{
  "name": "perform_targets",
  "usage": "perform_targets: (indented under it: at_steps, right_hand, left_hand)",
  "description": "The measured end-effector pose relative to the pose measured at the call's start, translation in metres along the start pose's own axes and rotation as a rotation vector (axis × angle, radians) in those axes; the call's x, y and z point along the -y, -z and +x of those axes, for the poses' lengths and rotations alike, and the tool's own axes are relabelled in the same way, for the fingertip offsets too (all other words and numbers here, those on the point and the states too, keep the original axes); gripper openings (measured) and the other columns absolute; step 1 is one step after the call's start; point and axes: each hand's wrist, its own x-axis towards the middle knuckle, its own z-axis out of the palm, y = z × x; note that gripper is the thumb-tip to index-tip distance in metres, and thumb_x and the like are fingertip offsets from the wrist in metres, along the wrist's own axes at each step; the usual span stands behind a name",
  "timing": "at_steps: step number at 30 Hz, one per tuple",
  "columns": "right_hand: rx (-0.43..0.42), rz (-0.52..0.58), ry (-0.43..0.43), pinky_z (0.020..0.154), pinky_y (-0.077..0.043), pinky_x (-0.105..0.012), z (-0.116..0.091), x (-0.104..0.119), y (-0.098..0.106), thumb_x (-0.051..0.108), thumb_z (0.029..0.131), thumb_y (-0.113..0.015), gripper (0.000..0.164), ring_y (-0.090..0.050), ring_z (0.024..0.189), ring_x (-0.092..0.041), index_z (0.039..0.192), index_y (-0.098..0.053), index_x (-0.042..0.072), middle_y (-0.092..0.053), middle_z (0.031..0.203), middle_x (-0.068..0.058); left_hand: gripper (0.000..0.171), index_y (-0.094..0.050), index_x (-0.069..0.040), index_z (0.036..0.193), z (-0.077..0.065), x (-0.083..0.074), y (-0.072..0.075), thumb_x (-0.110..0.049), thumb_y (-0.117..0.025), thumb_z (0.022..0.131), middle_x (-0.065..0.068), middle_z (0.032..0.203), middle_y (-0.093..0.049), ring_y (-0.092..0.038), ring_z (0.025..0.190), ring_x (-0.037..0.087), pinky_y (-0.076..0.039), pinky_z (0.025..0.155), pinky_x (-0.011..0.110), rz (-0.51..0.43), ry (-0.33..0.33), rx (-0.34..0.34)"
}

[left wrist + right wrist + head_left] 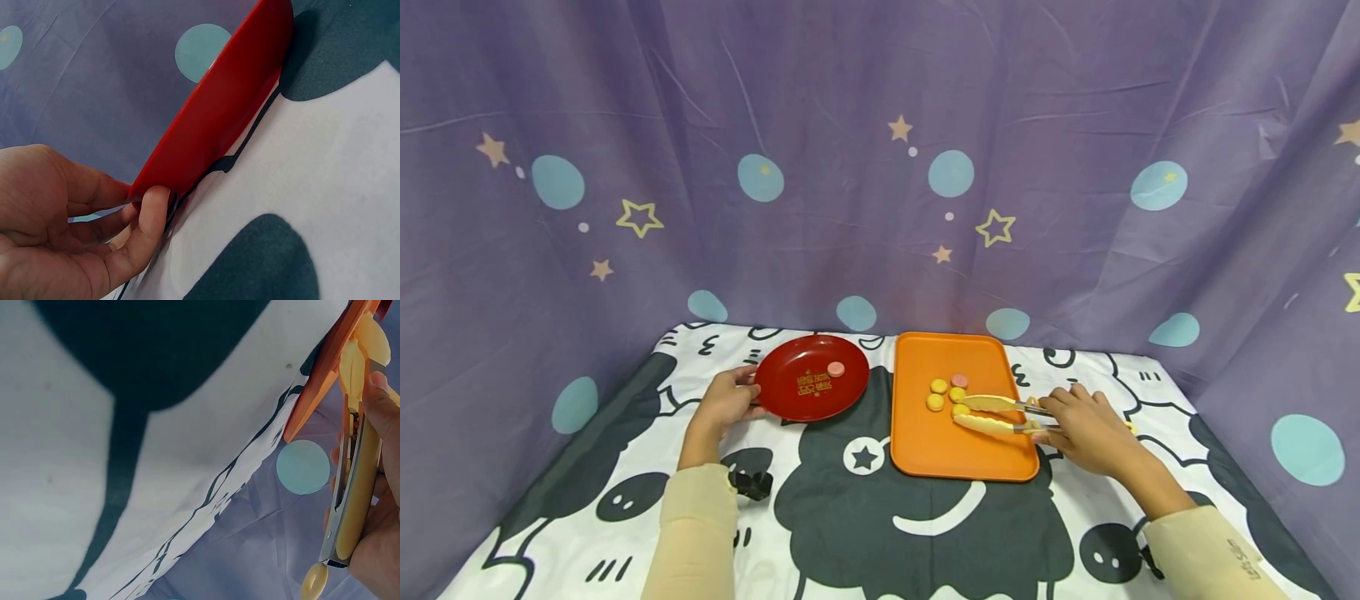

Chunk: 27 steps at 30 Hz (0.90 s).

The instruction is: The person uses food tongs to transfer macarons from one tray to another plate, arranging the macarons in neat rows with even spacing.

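My left hand [727, 403] pinches the left rim of a round red plate [778, 375] between thumb and fingers, as the left wrist view also shows. One pink macaron-like piece [836, 369] lies on that plate. In my right hand [1086, 429] is a pair of tongs [359, 487] with cream-yellow tips and metal arms. Their tips are spread over an orange tray [925, 454], close to a yellow piece [960, 411]. Several other yellow pieces [935, 402] and one pink piece [958, 381] lie around the tray's middle.
A cloth [925, 550] with dark and white cartoon figures covers the table. Behind it hangs a purple curtain [850, 108] with stars and blue dots. A small black object [752, 484] is at the left sleeve's cuff.
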Motion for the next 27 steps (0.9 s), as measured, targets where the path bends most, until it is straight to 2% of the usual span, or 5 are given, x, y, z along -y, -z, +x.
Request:
perform_targets:
  at_steps: [15,27]
  right_hand:
    - [-0.039,-0.021,0.024,0.069,-0.037,-0.038,-0.0015,-0.0011,-0.0023,0.04,0.086,-0.082,0.045,-0.051,0.093,-0.025,0.117,-0.072,0.009,-0.068,0.108,-0.003]
    - [-0.054,-0.021,0.022,0.07,-0.037,-0.038,0.0008,0.0,0.0009,0.04,0.085,-0.083,0.048,-0.052,0.094,-0.025,0.119,-0.072,0.008,-0.068,0.109,-0.004]
  left_hand:
    - [0.054,-0.035,0.001,0.157,-0.0001,0.0004,0.0003,0.0,-0.044,0.103,0.023,0.14,-0.044,-0.064,0.09,0.021,-0.063,0.071,0.03,0.003,-0.002,0.0]
    - [0.055,-0.035,0.001,0.157,-0.0002,-0.0001,0.0001,0.0,-0.044,0.103,0.024,0.142,-0.043,-0.064,0.092,0.021,-0.063,0.073,0.031,0.006,-0.004,0.002]
